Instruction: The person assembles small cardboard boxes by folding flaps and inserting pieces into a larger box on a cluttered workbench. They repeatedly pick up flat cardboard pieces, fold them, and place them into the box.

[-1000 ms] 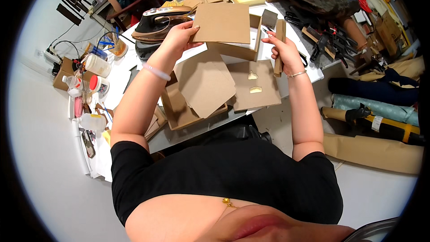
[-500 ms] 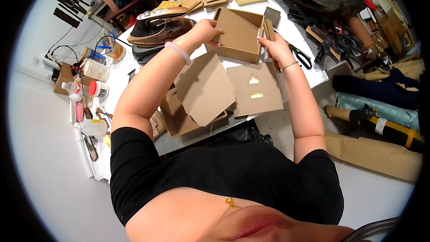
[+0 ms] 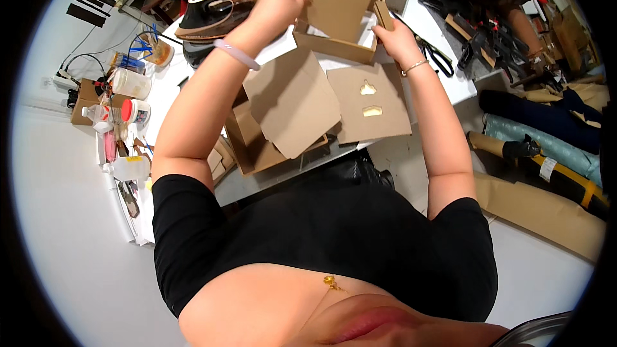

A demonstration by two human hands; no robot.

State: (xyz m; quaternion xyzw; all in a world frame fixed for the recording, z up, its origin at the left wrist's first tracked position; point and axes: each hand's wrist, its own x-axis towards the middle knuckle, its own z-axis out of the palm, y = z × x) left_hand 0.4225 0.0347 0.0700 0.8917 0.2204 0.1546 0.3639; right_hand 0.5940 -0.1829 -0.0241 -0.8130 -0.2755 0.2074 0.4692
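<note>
My left hand [image 3: 283, 8] grips the left edge of a flat brown cardboard panel [image 3: 339, 3], which stands tilted up over a shallow cardboard box [image 3: 334, 46]. Between the box's walls, a white surface shows beneath the panel. At the box's right side my right hand [image 3: 397, 40] is closed around a few narrow cardboard strips [image 3: 384, 15]. Nearer to me lie a plain cardboard sheet [image 3: 292, 99] and another sheet with two cutouts [image 3: 352, 112]. The plain sheet rests over a second open cardboard box [image 3: 247, 144].
An iron [image 3: 222, 16] stands left of my left hand. Black-handled scissors [image 3: 437, 58] lie right of my right hand, near more tools [image 3: 485, 42]. Jars [image 3: 132, 82] and bottles line the table's left side. Fabric rolls [image 3: 540, 135] are stacked at the right.
My left hand has lifted the panel from lying in the box to a steep tilt. My right hand keeps hold of the strips. The whole view has shifted slightly.
</note>
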